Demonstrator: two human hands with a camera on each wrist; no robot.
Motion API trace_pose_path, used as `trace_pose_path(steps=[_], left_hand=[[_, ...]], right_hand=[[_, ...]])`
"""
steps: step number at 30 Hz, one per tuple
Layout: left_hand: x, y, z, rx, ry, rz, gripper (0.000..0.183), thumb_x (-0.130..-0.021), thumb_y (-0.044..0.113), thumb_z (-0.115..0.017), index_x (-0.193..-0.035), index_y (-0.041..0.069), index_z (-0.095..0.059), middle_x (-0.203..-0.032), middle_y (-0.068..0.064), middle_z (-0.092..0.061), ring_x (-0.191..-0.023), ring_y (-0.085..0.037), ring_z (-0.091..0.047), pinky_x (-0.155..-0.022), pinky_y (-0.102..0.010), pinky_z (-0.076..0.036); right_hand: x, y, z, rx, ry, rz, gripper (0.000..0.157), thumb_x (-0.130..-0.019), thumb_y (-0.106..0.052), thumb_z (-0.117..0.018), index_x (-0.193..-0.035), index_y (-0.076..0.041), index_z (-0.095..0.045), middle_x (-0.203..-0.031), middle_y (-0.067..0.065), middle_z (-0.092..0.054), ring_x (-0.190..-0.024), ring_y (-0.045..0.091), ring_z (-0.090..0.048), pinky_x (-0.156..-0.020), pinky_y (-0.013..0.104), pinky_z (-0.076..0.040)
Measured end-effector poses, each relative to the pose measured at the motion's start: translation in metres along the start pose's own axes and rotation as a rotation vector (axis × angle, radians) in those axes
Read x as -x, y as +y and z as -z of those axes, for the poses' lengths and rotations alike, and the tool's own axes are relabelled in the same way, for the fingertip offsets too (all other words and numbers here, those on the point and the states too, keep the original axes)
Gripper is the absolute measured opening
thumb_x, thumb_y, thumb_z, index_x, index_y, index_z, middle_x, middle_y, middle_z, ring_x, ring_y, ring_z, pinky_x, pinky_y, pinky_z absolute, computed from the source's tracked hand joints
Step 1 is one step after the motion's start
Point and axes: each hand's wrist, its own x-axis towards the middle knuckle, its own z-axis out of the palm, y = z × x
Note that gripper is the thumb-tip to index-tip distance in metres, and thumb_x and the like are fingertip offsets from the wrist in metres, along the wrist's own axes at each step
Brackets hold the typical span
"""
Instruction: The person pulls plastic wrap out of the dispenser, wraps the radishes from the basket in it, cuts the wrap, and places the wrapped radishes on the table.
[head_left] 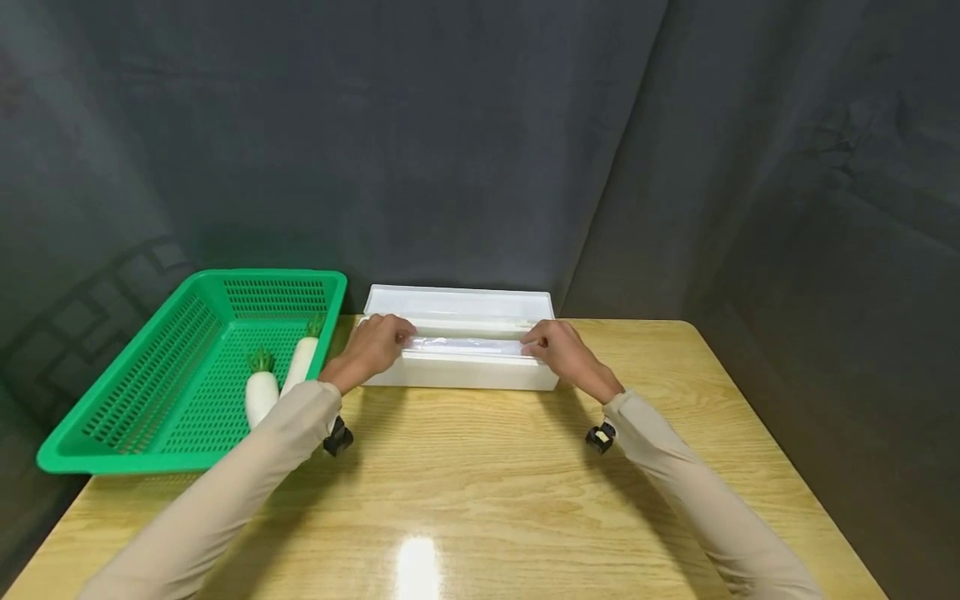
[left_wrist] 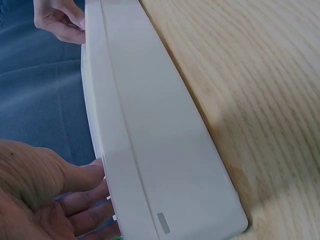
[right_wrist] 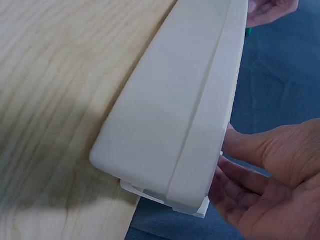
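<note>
A long white plastic wrap dispenser box stands with its lid raised at the back. Shiny clear plastic wrap stretches along its opening. My left hand pinches the wrap at the left end, thumb against fingers. At the right end my right hand pinches it the same way. Both wrist views show the box's smooth front, with the left hand and the right hand at its upper edge. The fingertips are partly hidden behind that edge.
A green plastic basket stands at the left of the wooden table. Inside it lie two white radishes with green tops, partly behind the left sleeve. A dark curtain hangs close behind the box.
</note>
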Motion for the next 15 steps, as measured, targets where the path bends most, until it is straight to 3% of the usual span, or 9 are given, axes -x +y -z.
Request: trace_pose_path(steps=[4,9,15], left_hand=[[-0.003,-0.001,-0.001,-0.002,-0.034,0.011,0.019,-0.096,-0.001,-0.067,-0.108,0.002,-0.081,-0.103,-0.015,-0.079,-0.095,-0.035,-0.074,-0.081,-0.051,-0.057],[-0.007,0.000,-0.001,-0.010,-0.082,0.061,0.019,-0.097,0.009,-0.074,-0.113,0.003,-0.081,-0.110,-0.016,-0.079,-0.103,-0.036,-0.074,-0.086,-0.050,-0.058],[-0.012,-0.002,-0.004,-0.050,-0.024,0.042,0.016,-0.091,0.009,-0.080,-0.106,0.004,-0.083,-0.103,-0.013,-0.080,-0.099,-0.035,-0.074,-0.081,-0.049,-0.059]], right_hand=[[-0.003,0.002,-0.001,0.005,-0.030,-0.023,0.020,-0.092,-0.006,-0.079,-0.107,0.007,-0.079,-0.086,0.014,-0.072,-0.063,0.013,-0.045,-0.063,0.028,-0.043],[-0.005,0.003,-0.003,0.017,-0.032,-0.028,0.021,-0.090,-0.006,-0.081,-0.106,0.006,-0.079,-0.093,0.016,-0.075,-0.066,0.014,-0.052,-0.062,0.028,-0.046],[-0.006,0.000,-0.005,0.043,-0.004,-0.036,0.018,-0.090,-0.006,-0.081,-0.104,0.005,-0.080,-0.104,0.019,-0.077,-0.075,0.021,-0.065,-0.068,0.036,-0.055]])
